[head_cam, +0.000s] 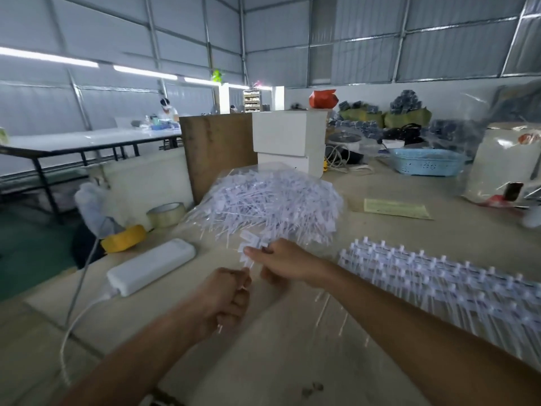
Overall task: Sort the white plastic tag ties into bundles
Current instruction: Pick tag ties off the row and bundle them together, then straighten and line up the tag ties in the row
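Head view, looking down past my forearms: my right hand point(282, 260) has its fingers curled round the flat heads of a few white tag ties point(252, 249), thumb pressed on top, the little paddle-shaped tabs sticking out to the left. My left hand point(227, 297) is closed in a loose fist lower down, and a thin white tail shows at its top and another under the knuckles, so I take it to be pinching the tails of the same few ties; motion blur keeps me from counting them. Between the two hands the strands run nearly straight.

I judge this to be the gathering step: heads lined up in one hand, tails combed together in the other. The next move calls for squaring the heads flush and laying the set down with the finished rows, or reaching for more from the heap.

That loose heap point(268, 205) lies just beyond my right hand, a tangled mound of stiff, glossy, needle-thin plastic on a clear plastic sheet. To my right the sorted bundles point(445, 279) lie in neat ranks, heads aligned, tails all one way. A few stray ties lie on the dull beige table point(292, 361) under my arms.

Left of my hands rests a smooth white rounded power bank point(152, 269) with its cable, then a yellow tape roll point(124, 238) and a clear tape roll point(166, 214). A pale blue perforated basket point(426, 162) sits well off, far right.
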`<state>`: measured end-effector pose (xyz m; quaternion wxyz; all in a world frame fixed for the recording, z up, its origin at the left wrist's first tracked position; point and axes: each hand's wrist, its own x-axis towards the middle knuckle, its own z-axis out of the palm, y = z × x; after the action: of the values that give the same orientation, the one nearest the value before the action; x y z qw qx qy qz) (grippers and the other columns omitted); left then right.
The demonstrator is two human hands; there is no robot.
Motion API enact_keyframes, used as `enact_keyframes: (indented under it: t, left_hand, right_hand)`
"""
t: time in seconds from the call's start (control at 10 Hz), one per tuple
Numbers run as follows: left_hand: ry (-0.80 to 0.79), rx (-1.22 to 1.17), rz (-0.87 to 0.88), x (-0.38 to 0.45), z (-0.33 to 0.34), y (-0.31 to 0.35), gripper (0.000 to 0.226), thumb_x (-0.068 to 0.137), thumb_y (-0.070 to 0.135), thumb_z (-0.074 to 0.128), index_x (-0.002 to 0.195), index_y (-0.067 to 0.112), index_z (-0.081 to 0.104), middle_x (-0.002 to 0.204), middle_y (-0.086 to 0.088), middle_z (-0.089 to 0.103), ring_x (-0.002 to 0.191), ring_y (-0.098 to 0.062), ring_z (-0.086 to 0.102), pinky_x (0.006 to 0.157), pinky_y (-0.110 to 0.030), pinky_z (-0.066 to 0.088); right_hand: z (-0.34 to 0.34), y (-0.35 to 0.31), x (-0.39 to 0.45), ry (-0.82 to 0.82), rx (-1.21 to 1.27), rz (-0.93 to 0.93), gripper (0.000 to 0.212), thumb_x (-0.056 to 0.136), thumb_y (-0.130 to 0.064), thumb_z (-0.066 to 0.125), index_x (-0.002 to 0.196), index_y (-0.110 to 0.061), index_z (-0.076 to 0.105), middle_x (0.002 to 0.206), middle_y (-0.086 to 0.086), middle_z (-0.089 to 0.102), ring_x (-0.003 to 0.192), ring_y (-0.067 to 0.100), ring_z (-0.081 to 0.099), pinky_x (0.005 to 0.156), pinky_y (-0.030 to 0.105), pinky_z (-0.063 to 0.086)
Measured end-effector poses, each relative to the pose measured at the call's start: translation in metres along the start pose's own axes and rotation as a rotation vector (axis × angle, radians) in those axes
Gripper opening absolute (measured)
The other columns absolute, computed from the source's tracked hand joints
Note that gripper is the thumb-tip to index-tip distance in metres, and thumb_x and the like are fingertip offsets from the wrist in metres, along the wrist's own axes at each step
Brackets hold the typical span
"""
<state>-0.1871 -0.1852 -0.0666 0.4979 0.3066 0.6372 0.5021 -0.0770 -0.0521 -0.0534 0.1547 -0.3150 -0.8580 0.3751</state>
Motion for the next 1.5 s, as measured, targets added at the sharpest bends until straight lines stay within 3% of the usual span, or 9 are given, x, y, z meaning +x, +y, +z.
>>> enact_keyframes:
  t: [0.2, 0.3, 0.4, 0.6, 0.8, 1.0, 1.1, 1.2, 1.5]
  left_hand:
    - [0.022, -0.130, -0.104, 0.023, -0.022, 0.017, 0.033, 0.110, 0.026, 0.035, 0.078, 0.018, 0.042, 0.055, 0.004, 0.021, 0.032, -0.004, 0.015, 0.027, -0.013, 0.010]
    - [0.012, -0.139, -0.123, 0.038, -0.023, 0.020, 0.034, 0.110, 0.029, 0.035, 0.079, 0.018, 0.042, 0.054, 0.005, 0.021, 0.032, -0.005, 0.016, 0.027, -0.014, 0.010]
    - [-0.012, -0.138, -0.110, 0.054, -0.017, 0.023, 0.034, 0.110, 0.028, 0.034, 0.078, 0.017, 0.042, 0.052, 0.005, 0.021, 0.032, -0.005, 0.015, 0.028, -0.014, 0.010]
    - [0.027, -0.075, 0.023, 0.081, 0.003, 0.031, 0.029, 0.109, 0.031, 0.037, 0.086, 0.014, 0.043, 0.055, 0.002, 0.023, 0.035, -0.007, 0.017, 0.030, -0.015, 0.013]
    - [0.060, 0.122, 0.196, 0.093, 0.014, 0.035, 0.033, 0.109, 0.031, 0.037, 0.086, 0.010, 0.048, 0.048, 0.003, 0.027, 0.040, -0.011, 0.019, 0.041, -0.018, 0.016]
    - [0.212, 0.300, 0.249, 0.122, 0.024, 0.051, 0.031, 0.108, 0.022, 0.035, 0.089, 0.008, 0.054, 0.049, 0.002, 0.043, 0.032, -0.008, 0.034, 0.040, -0.017, 0.025]
    - [0.300, 0.303, 0.331, 0.151, 0.021, 0.078, 0.039, 0.106, 0.024, 0.037, 0.117, -0.007, 0.059, 0.101, -0.024, 0.066, 0.066, -0.022, 0.057, 0.054, -0.029, 0.045]
    - [0.467, 0.269, 0.336, 0.176, 0.018, 0.113, 0.039, 0.105, 0.020, 0.039, 0.128, -0.007, 0.054, 0.127, -0.026, 0.060, 0.112, -0.040, 0.060, 0.088, -0.044, 0.048]
    - [0.560, 0.645, 0.324, 0.250, 0.003, 0.142, 0.035, 0.100, 0.008, 0.046, 0.130, -0.006, 0.057, 0.132, -0.024, 0.059, 0.122, -0.040, 0.056, 0.096, -0.042, 0.047]
  right_hand:
    - [-0.004, -0.003, 0.033, 0.369, -0.168, 0.017, 0.072, 0.094, -0.065, 0.046, 0.061, -0.004, 0.062, 0.066, 0.009, 0.071, 0.064, 0.024, 0.068, 0.074, 0.035, 0.055]
    - [-0.015, 0.004, 0.041, 0.425, -0.103, 0.011, 0.045, 0.097, -0.050, 0.053, 0.078, -0.014, 0.071, 0.088, 0.004, 0.074, 0.084, 0.022, 0.070, 0.077, 0.031, 0.053]
    - [-0.025, 0.004, 0.046, 0.357, 0.207, -0.078, 0.029, 0.100, -0.030, 0.057, 0.127, -0.026, 0.067, 0.140, -0.003, 0.058, 0.121, 0.022, 0.061, 0.084, 0.018, 0.049]
    - [-0.040, -0.012, 0.056, 0.442, 0.231, -0.223, 0.069, 0.101, -0.016, 0.053, 0.159, -0.026, 0.017, 0.165, -0.011, 0.008, 0.150, 0.013, 0.020, 0.118, 0.045, 0.033]
    - [-0.076, -0.054, 0.062, 0.547, 0.893, -0.163, 0.074, 0.097, -0.006, 0.057, 0.155, -0.039, 0.024, 0.156, -0.012, 0.027, 0.132, 0.021, 0.047, 0.104, 0.051, 0.049]
    - [-0.086, -0.075, 0.065, 0.473, 1.331, -0.214, 0.067, 0.098, 0.001, 0.053, 0.155, -0.022, 0.027, 0.155, -0.003, 0.036, 0.127, 0.016, 0.056, 0.094, 0.040, 0.053]
    - [-0.083, -0.076, 0.061, 0.436, 1.342, -0.220, 0.066, 0.098, 0.001, 0.052, 0.156, -0.019, 0.027, 0.157, -0.001, 0.036, 0.127, 0.017, 0.057, 0.099, 0.043, 0.052]
    - [-0.087, -0.071, 0.054, 0.429, 1.296, -0.219, 0.066, 0.098, -0.001, 0.054, 0.156, -0.019, 0.028, 0.157, -0.002, 0.037, 0.127, 0.018, 0.057, 0.104, 0.047, 0.049]
    - [-0.096, -0.048, 0.038, 0.318, 1.018, -0.192, 0.058, 0.099, -0.010, 0.057, 0.151, -0.026, 0.038, 0.154, -0.006, 0.041, 0.129, 0.018, 0.055, 0.108, 0.047, 0.046]
